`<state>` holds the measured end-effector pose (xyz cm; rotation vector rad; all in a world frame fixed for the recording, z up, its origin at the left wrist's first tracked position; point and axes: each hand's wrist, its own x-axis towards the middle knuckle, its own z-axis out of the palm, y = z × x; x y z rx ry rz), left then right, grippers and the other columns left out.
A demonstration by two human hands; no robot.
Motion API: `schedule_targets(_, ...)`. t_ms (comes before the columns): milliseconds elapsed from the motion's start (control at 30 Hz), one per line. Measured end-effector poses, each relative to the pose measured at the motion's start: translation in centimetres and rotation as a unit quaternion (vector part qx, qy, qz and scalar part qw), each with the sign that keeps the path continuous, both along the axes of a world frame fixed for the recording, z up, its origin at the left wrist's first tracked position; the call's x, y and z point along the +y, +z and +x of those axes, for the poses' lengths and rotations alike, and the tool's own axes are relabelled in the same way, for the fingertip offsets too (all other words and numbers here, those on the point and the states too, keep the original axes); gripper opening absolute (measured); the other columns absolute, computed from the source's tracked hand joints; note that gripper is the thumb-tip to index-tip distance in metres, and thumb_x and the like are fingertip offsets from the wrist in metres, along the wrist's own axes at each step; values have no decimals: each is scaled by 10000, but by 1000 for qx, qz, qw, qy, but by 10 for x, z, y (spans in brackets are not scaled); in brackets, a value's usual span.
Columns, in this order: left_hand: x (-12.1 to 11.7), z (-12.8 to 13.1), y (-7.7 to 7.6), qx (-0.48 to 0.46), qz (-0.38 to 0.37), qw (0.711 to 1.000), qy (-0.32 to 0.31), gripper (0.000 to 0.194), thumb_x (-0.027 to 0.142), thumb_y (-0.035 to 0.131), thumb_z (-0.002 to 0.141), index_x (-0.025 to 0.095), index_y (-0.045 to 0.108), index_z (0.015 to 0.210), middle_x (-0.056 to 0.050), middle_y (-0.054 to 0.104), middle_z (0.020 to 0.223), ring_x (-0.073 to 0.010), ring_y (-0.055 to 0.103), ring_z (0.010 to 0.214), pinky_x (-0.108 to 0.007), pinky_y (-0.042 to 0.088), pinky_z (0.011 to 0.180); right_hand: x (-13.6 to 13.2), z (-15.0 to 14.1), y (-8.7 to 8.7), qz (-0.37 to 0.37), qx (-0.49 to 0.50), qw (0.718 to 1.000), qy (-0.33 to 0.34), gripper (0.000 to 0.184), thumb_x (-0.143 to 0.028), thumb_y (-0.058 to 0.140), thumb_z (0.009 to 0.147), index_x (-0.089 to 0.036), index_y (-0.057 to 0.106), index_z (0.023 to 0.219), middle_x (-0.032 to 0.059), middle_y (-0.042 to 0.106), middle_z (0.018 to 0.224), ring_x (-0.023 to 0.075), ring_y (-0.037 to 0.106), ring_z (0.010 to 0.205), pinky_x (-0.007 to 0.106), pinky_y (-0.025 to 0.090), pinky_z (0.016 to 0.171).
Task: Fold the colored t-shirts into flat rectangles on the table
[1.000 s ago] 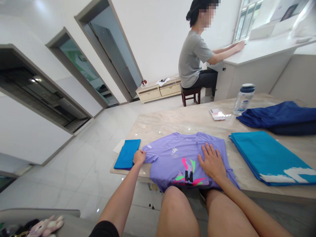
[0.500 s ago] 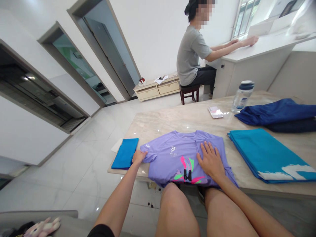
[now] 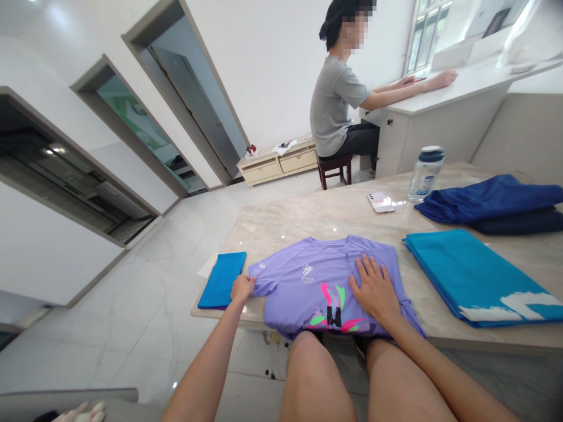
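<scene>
A purple T-shirt (image 3: 290, 293) with a white logo and a pink, green and black print lies face up over the table's front edge. At its left sleeve end is my left hand (image 3: 241, 288), fingers closed in a pinch on the cuff. My right hand (image 3: 377, 292) rests flat on the shirt's right side, fingers spread, beside a turned-over layer of purple cloth. Just left of my left hand sits a folded blue cloth (image 3: 222, 278). To the right of the shirt lies a larger folded teal cloth (image 3: 475, 269) with white marks.
On the marble-patterned table (image 3: 281, 217) are a phone (image 3: 380, 202), a water bottle (image 3: 426, 176) and a crumpled navy garment (image 3: 497, 202). Beyond it a person (image 3: 336, 108) sits on a stool at a white desk (image 3: 444, 111). My knees are under the front edge.
My left hand has drawn back slightly left, its fingers now curled at the sleeve's cuff instead of reaching over it. My right hand stays flat on the shirt. The view has shifted a little.
</scene>
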<state>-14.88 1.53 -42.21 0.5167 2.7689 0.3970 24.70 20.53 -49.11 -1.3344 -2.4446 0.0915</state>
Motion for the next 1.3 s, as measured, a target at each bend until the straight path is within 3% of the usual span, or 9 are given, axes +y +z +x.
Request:
schedule_targets(100, -2, -2, 1, 4, 62, 998, -4, 266, 366, 736, 891, 212, 657, 689, -128, 806, 870, -339, 781, 1017, -373, 575, 845, 0, 0, 1, 6, -3, 1000, -1, 645, -370, 367, 1102, -60, 549, 1638, 210, 472, 1746, 359, 397, 1648, 547, 238, 1368)
schedule_targets(267, -4, 2, -4, -12, 196, 981, -12, 294, 475, 747, 838, 208, 627, 821, -74, 782, 856, -250, 766, 862, -321, 589, 738, 0, 0, 0, 14, 4, 1000, 5, 641, -363, 371, 1105, -39, 557, 1626, 225, 479, 1736, 374, 418, 1634, 570, 270, 1353)
schedule_targets(467, -13, -2, 0, 10, 281, 959, -19, 517, 621, 860, 662, 187, 680, 878, -72, 756, 821, -253, 740, 800, -350, 583, 704, 1, -1, 0, 9, 18, 1000, 5, 629, -352, 398, 1100, -38, 565, 1619, 231, 481, 1733, 382, 424, 1632, 579, 282, 1349)
schedule_targets(667, -31, -10, 11, 64, 241, 968, -29, 328, 488, 782, 699, 220, 670, 850, -102, 782, 896, -319, 754, 918, -444, 585, 880, 1, -1, -2, 3, 31, 999, 9, 635, -345, 420, 1093, -25, 561, 1624, 246, 466, 1738, 397, 408, 1639, 592, 276, 1352)
schedule_targets(800, -39, -4, 6, 87, 182, 979, -33, 242, 429, 697, 768, 246, 624, 907, -119, 795, 953, -361, 768, 1001, -480, 569, 962, 2, -1, -4, -5, 43, 999, 11, 639, -345, 453, 1080, -46, 553, 1636, 243, 462, 1742, 398, 398, 1646, 592, 263, 1358)
schedule_targets(967, -23, -2, -7, 73, 112, 990, -37, 323, 577, 662, 823, 266, 578, 800, -225, 793, 942, -489, 740, 1185, -520, 566, 970, 2, -1, -4, -10, 45, 999, 12, 640, -355, 447, 1079, -80, 543, 1649, 228, 460, 1747, 387, 395, 1651, 602, 269, 1354)
schedule_targets(1033, -10, -4, -10, 54, 91, 993, -46, 389, 635, 682, 806, 277, 562, 714, -242, 788, 896, -512, 748, 1147, -508, 575, 915, 2, -1, -2, -16, 39, 999, 10, 640, -358, 437, 1085, -71, 546, 1646, 226, 453, 1752, 385, 392, 1654, 596, 266, 1357)
schedule_targets(1167, 15, -6, -9, 5, 75, 994, -78, 324, 541, 746, 762, 260, 613, 672, -153, 791, 780, -423, 796, 934, -407, 567, 755, 2, -2, 1, -25, 26, 999, 4, 652, -349, 429, 1086, -42, 537, 1650, 220, 428, 1767, 381, 372, 1664, 586, 252, 1366)
schedule_targets(1300, 34, -4, -1, 4, 104, 988, -119, 210, 448, 676, 826, 244, 649, 784, -105, 828, 905, -338, 803, 949, -346, 560, 769, 6, -7, -1, -49, 35, 998, -2, 658, -349, 463, 1070, -71, 526, 1663, 210, 395, 1786, 372, 336, 1684, 598, 228, 1375)
